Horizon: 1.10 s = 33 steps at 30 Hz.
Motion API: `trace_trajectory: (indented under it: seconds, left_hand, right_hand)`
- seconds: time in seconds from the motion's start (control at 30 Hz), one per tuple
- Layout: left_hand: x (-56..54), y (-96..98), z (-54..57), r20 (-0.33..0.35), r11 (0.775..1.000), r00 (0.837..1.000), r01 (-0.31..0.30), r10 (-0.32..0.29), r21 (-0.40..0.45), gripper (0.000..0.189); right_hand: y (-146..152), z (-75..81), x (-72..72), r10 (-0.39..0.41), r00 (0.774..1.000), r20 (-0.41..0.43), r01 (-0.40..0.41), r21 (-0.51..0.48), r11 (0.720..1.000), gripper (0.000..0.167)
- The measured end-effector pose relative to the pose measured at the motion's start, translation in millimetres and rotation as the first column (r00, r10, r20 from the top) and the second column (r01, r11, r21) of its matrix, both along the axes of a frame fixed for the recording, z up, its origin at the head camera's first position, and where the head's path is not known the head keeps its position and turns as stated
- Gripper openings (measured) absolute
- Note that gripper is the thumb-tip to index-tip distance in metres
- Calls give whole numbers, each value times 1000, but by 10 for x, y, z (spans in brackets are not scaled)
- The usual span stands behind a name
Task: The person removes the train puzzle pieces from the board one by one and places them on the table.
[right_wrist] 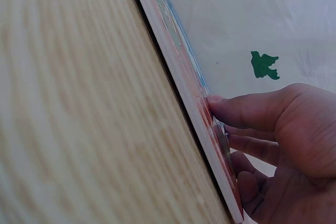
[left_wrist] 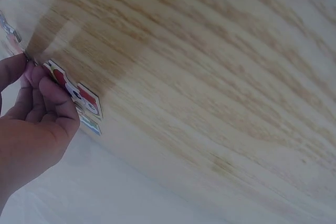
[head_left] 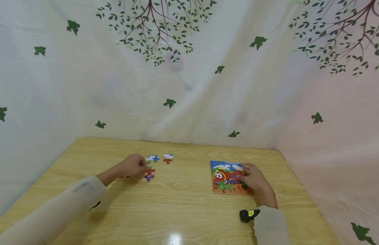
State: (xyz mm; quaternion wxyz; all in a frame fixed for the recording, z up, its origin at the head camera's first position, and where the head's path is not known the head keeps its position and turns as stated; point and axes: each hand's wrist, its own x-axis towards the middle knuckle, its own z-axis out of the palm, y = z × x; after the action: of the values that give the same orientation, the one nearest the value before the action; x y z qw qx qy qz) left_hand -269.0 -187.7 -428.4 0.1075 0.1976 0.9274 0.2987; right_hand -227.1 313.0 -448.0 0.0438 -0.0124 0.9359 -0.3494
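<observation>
My left hand [head_left: 132, 165] is at the left of the table, its thumb and fingertips pinched together at a red jigsaw piece [head_left: 149, 174]. The curled fingers hide part of what they pinch. In the left wrist view, a jigsaw piece with white and red print [left_wrist: 79, 95] lies beside the knuckles. On the right, my right hand [head_left: 255, 178] grips the right side of a square picture puzzle board [head_left: 221, 183] showing a red cartoon caterpillar. Its thumb lies on the printed face, as the right wrist view shows, and the other fingers curl at the board's edge [right_wrist: 173, 77].
Two jigsaw pieces with sky print, one blue and white [head_left: 152, 158] and one white and red [head_left: 168, 158], lie beyond the left hand. Wooden tabletop [head_left: 177, 204] stretches between the hands. A pale curtain [head_left: 189, 112] with leaf and bird prints hangs behind the table.
</observation>
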Motion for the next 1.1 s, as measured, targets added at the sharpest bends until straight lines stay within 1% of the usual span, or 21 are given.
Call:
trace_trajectory:
  seconds: [0.03,0.07,0.23,0.33,0.4,0.57,0.77,0.93,1.0,1.1]
  left_hand:
    - [0,6,0,-7,1000,1000,5,-5,-2,11]
    - [-3,17,-4,1,1000,1000,-7,7,-1,11]
    - [-36,71,7,6,1000,1000,-11,11,-16,19]
    - [-59,143,55,9,1000,1000,-11,11,-3,21]
    - [-72,219,95,9,1000,1000,-1,0,24,23]
    - [-93,480,184,10,996,999,34,-35,87,19]
    - [-141,821,194,-5,987,995,96,-96,128,18]
    - [-191,1080,206,-23,984,993,116,-113,132,17]
    - [-197,1185,221,-16,984,993,115,-114,138,17]
    - [-202,1348,247,-2,977,992,127,-128,173,17]
  right_hand:
    - [5,-1,1,2,1000,-4,-2,-2,1000,58]
    - [7,-1,3,4,1000,-5,-4,-1,1000,58]
    - [23,-2,-2,0,1000,5,0,5,1000,58]
    - [26,-1,-5,-7,1000,18,6,15,1000,59]
    - [25,-1,-6,-11,999,31,10,16,1000,59]
    - [20,-3,-8,-15,999,46,15,13,1000,61]
    - [18,-3,-11,-1,1000,27,0,21,1000,62]
    - [11,17,3,6,1000,23,-6,1,1000,59]
    - [8,25,7,10,1000,21,-10,0,1000,58]
    - [10,27,5,18,1000,13,-18,5,1000,58]
